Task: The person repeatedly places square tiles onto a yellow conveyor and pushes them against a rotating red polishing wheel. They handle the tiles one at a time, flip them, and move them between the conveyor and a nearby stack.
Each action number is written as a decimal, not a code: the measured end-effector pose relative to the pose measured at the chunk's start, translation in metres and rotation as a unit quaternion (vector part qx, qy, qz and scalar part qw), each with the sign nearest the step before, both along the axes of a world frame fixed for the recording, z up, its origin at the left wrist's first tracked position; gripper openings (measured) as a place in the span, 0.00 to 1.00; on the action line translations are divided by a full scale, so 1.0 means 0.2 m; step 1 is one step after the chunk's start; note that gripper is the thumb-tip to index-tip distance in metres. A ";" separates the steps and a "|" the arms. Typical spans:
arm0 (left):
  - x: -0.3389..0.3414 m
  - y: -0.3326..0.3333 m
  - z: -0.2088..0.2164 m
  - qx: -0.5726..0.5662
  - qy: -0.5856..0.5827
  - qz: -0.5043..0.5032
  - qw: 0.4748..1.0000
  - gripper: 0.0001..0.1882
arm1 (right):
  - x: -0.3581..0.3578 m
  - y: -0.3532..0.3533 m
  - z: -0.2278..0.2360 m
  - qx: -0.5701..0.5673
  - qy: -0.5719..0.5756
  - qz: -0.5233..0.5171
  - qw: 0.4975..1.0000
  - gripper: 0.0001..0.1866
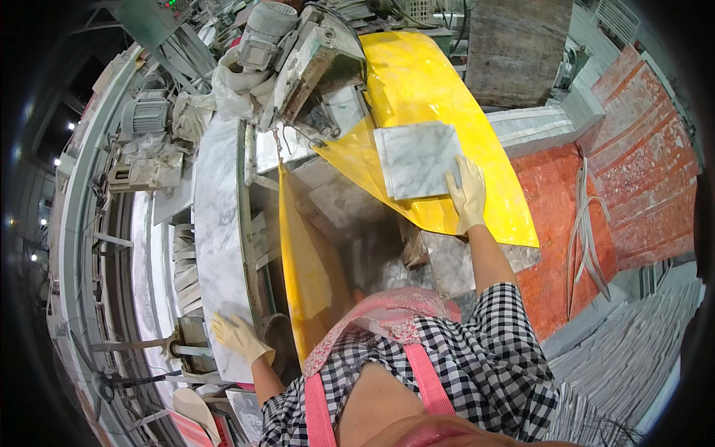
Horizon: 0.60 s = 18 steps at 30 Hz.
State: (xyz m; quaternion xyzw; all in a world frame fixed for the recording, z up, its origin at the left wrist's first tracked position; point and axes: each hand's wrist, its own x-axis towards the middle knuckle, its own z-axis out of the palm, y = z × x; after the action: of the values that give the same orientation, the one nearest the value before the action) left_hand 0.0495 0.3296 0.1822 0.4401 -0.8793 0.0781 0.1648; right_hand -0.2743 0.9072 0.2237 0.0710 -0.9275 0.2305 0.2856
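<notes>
Both my hands wear cream-coloured gloves. My left hand (241,337) lies flat, fingers stretched, on the lower part of a long white-grey marble slab (222,223). Against the right edge of a square marble tile (418,160) rests my right hand (468,194), its fingers extended and its thumb over the tile's face. A second tile edge shows along the tile's left side. Under the tile spreads a yellow plastic sheet (447,82), whose lower edge hangs near my right wrist. Another yellow flap (305,276) hangs between the slab and my body.
Dusty motors (145,117) and a machine head (316,63) stand at the far left and centre. To the right are a red-orange sheet (547,216) with pale straps (585,231), stacked thin slabs (640,357) and a brown board (518,48). A metal frame (249,246) edges the slab.
</notes>
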 end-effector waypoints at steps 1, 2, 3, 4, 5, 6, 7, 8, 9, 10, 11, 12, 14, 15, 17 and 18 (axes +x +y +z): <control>0.01 -0.01 -0.01 0.029 -0.037 -0.006 0.999 0.28 | 0.00 0.00 0.00 0.001 0.000 0.002 1.000 0.26; 0.02 -0.01 -0.02 0.037 -0.044 -0.013 0.998 0.27 | 0.00 0.00 0.01 0.000 0.000 0.003 1.000 0.26; 0.03 0.00 -0.03 0.068 -0.077 -0.006 0.995 0.27 | 0.00 0.00 0.01 -0.001 0.001 0.004 1.000 0.26; 0.02 0.01 -0.05 0.017 -0.104 0.008 0.994 0.27 | 0.00 0.00 0.01 -0.003 0.004 0.009 1.000 0.26; 0.03 0.01 -0.07 0.012 -0.071 0.004 0.997 0.27 | 0.00 0.00 0.01 -0.002 -0.002 0.006 1.000 0.26; 0.02 0.03 -0.08 0.026 -0.051 0.005 0.998 0.27 | 0.00 0.00 0.01 -0.001 -0.005 0.007 1.000 0.26; 0.02 0.04 -0.08 0.044 -0.032 0.010 0.998 0.27 | 0.00 0.00 0.01 -0.001 0.003 0.012 1.000 0.26; 0.02 0.05 -0.09 0.053 -0.046 0.014 0.997 0.27 | 0.00 0.00 0.01 0.009 -0.005 0.005 1.000 0.26; 0.02 0.05 -0.08 0.047 -0.050 0.017 0.998 0.27 | 0.00 0.00 0.00 0.015 -0.003 0.000 1.000 0.26; 0.02 0.06 -0.08 0.028 -0.041 0.018 0.999 0.27 | -0.01 0.00 0.00 0.019 0.000 -0.004 1.000 0.26; 0.01 0.06 -0.07 0.041 -0.059 0.021 0.997 0.27 | -0.01 0.00 -0.01 0.017 -0.001 -0.005 1.000 0.27; 0.01 0.06 -0.06 0.041 -0.063 0.022 0.997 0.27 | -0.01 0.00 -0.01 0.012 -0.003 -0.005 1.000 0.27; 0.02 0.06 -0.05 0.040 -0.063 0.025 0.997 0.27 | -0.01 0.00 -0.02 0.006 -0.008 -0.005 1.000 0.27; 0.02 0.06 -0.05 0.038 -0.058 0.025 0.997 0.27 | -0.01 0.00 -0.02 0.005 -0.011 -0.004 1.000 0.28; 0.02 0.06 -0.07 0.046 -0.064 0.030 0.996 0.27 | -0.01 0.00 -0.02 0.004 -0.017 -0.004 1.000 0.28; 0.03 0.06 -0.08 0.055 -0.073 0.034 0.995 0.27 | -0.01 0.00 -0.02 0.004 -0.019 -0.004 1.000 0.28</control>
State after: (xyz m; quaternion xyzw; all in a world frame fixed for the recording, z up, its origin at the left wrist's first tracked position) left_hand 0.0551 0.3406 0.1669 0.4714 -0.8763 0.0674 0.0725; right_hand -0.2769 0.9081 0.2187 0.0641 -0.9339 0.2268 0.2690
